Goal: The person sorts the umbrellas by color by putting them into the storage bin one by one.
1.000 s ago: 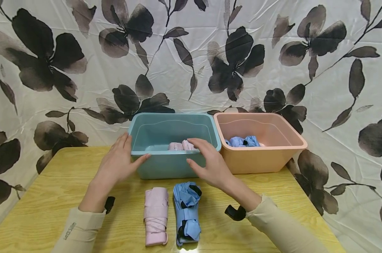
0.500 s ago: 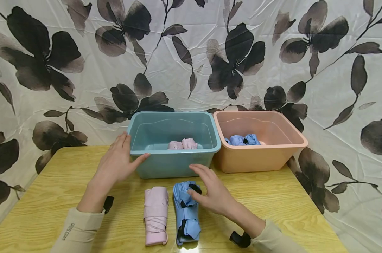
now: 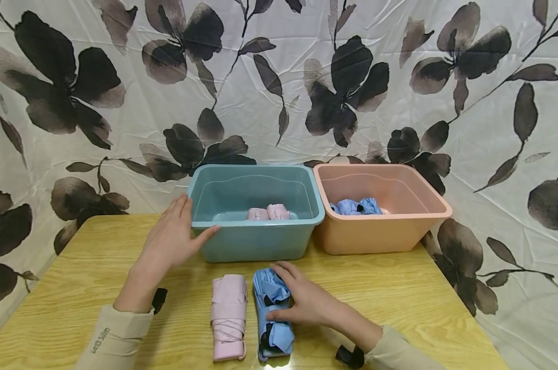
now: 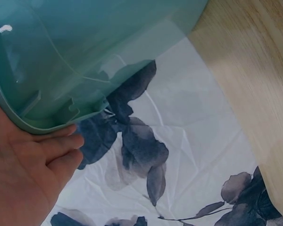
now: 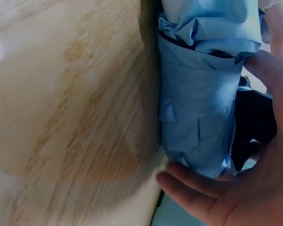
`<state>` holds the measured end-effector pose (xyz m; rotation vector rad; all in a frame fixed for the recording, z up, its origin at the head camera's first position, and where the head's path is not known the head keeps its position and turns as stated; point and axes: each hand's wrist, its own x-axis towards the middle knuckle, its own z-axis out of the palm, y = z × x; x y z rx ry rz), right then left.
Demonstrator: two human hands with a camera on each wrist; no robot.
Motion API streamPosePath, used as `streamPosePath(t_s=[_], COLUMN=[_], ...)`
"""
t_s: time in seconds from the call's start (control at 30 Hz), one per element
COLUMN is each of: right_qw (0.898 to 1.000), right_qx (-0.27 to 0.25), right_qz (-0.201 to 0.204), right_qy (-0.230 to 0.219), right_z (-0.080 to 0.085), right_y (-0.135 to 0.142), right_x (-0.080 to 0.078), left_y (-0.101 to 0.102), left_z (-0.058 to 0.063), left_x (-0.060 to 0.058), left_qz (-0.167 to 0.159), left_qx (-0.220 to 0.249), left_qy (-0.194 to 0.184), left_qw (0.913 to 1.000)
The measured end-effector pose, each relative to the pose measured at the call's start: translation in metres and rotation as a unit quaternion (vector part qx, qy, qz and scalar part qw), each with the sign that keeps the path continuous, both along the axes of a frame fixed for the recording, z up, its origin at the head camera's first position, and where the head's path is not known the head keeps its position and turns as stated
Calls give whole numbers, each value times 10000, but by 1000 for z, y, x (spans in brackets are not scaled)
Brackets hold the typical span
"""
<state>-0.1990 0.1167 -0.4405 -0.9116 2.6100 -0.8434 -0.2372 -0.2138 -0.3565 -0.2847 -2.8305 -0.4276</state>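
In the head view, my left hand (image 3: pixel 170 236) touches the left corner of a blue-green plastic bin (image 3: pixel 256 241), fingers along its side and thumb at the front rim. The left wrist view shows those fingers (image 4: pixel 61 146) fairly straight against the bin's outside. My right hand (image 3: pixel 309 298) grips a folded blue umbrella (image 3: pixel 274 334) lying on the table. In the right wrist view, its thumb lies on the umbrella's fabric (image 5: pixel 198 94) while the fingers (image 5: pixel 193 188) bend round the far end. A folded pink umbrella (image 3: pixel 228 316) lies just left of the blue one.
Two pink rolled bundles (image 3: pixel 278 211) lie inside the blue-green bin. Right beside it stands a peach bin (image 3: pixel 376 236) containing blue bundles (image 3: pixel 348 207). Both bins stand at the back of the wooden table (image 3: pixel 85 288), before a floral cloth (image 3: pixel 279 77).
My right hand has come down and back from above the blue-green bin's front rim onto the blue umbrella and now grips it. The left hand has stayed at the bin's corner.
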Motion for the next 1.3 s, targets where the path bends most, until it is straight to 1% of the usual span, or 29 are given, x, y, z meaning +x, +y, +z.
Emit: streamPosePath(t_s=[0.13, 0.27, 0.37, 0.5, 0.73, 0.87, 1.13, 1.3], right_qw=[9996, 9992, 9983, 9948, 9830, 9774, 9668, 9573], right_qx=[-122, -210, -376, -801, -1533, -1816, -2327, -2696], right_qz=[-48, -160, -247, -336, -558, -692, -832, -903], right_qy=[-244, -287, -361, -540, -841, -831, -644, -524], right_z=[-3, -5, -5, -8, -12, -13, -15, -10], right_y=[-2, -6, -9, -12, -14, -13, -8, -4], right_x=[-1, -1, -1, -1, 1, 5, 15, 24], left_y=[1, 2, 2, 2, 3, 2, 1, 0], left_z=[-1, -1, -1, 0, 1, 0, -1, 0], left_x=[0, 1, 1, 2, 2, 2, 2, 3], left_qz=[-2, 24, 33, 24, 12, -3, -26, -22], left_qx=[-21, -41, -45, -40, -23, -11, 7, -11], left_qy=[17, 46, 49, 40, 59, 38, 66, 46], left_qw=[10000, 10000, 10000, 10000, 10000, 10000, 10000, 10000])
